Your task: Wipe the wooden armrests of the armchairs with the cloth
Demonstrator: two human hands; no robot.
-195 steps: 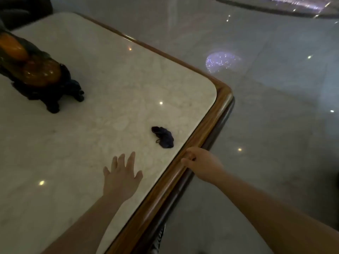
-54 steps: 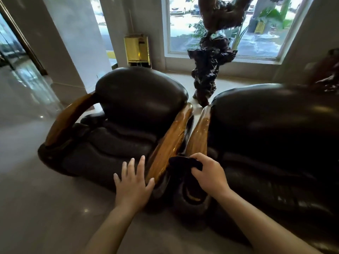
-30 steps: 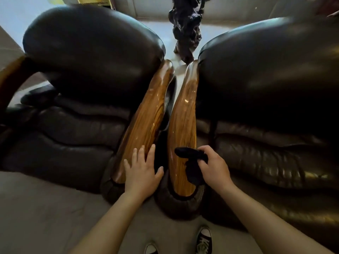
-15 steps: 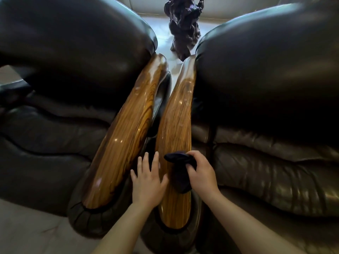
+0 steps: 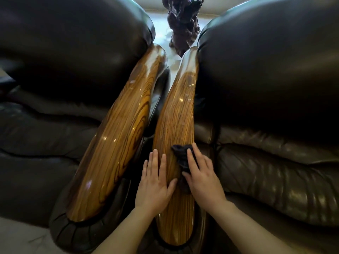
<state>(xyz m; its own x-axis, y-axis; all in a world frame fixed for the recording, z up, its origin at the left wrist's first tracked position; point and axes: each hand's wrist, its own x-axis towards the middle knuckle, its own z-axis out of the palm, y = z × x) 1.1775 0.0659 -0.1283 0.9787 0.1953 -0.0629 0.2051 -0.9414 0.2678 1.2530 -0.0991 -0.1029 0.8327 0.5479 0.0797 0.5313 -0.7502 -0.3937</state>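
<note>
Two glossy striped wooden armrests run side by side between two dark leather armchairs. The left chair's armrest (image 5: 117,136) is bare. On the right chair's armrest (image 5: 178,114) lies a small dark cloth (image 5: 181,158), pressed flat under my right hand (image 5: 201,176), fingers spread over it. My left hand (image 5: 155,182) rests flat on the left side of that same armrest, beside the cloth, holding nothing.
The dark leather seat and back of the left armchair (image 5: 55,52) and of the right armchair (image 5: 266,70) fill both sides. A dark gnarled wood sculpture (image 5: 183,21) stands on the pale floor behind the gap. Grey floor (image 5: 16,237) shows at bottom left.
My right hand has flattened and pressed the cloth down onto the right armrest. My left hand has settled on the same armrest. The view has moved closer.
</note>
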